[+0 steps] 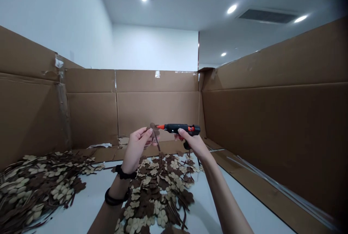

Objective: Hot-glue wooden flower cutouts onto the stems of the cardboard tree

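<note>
My left hand (138, 146) pinches a brown flower-shaped piece (153, 128) with a thin strip hanging down from it. In my right hand (191, 142) is a black and orange glue gun (178, 129), gripped by its handle and held level. Its orange nozzle points left and meets the flower piece, or comes very close to it; I cannot tell which. Below both hands lies a heap of brown and beige flower pieces (157, 190) on a white board (89, 205).
A second, larger pile of flower pieces with strips (38, 187) spreads over the left side. Tall cardboard walls (157, 105) stand at the left, back and right. Clear glue sticks or thin rods (274, 187) lie along the right wall. A white scrap (100, 145) rests at the back left.
</note>
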Available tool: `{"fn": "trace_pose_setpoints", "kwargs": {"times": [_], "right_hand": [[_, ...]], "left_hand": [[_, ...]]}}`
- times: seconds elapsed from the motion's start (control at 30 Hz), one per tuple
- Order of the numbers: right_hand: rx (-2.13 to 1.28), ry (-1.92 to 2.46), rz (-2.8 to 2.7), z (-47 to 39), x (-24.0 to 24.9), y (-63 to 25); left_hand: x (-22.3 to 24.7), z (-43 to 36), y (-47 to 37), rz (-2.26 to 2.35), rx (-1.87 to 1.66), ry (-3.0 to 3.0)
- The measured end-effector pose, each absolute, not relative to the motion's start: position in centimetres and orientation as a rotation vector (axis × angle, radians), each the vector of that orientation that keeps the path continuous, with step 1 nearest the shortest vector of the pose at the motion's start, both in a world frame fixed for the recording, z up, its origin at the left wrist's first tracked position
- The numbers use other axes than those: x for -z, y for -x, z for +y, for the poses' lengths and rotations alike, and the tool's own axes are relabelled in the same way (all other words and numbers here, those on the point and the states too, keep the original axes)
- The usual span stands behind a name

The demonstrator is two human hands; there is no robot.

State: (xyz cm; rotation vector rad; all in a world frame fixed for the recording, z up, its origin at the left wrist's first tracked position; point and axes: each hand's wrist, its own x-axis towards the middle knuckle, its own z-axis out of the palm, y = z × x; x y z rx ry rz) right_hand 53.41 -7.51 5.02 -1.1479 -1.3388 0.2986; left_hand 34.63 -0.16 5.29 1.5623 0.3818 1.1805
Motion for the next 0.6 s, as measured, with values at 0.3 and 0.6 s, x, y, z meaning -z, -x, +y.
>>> {"fn": "trace_pose_setpoints", "kwargs": {"times": [0.3, 0.6], "right_hand": [[-0.235, 1.228, -1.338, -7.5, -5.0, -53.1], [-0.228, 1.248, -1.302, -7.2, -4.9, -53.1]], "left_hand": [[-5.8, -1.5, -34.7, 0.333, -1.134, -1.557], [-5.7, -1.6, -34.7, 0.363, -1.165, -1.584]]}}
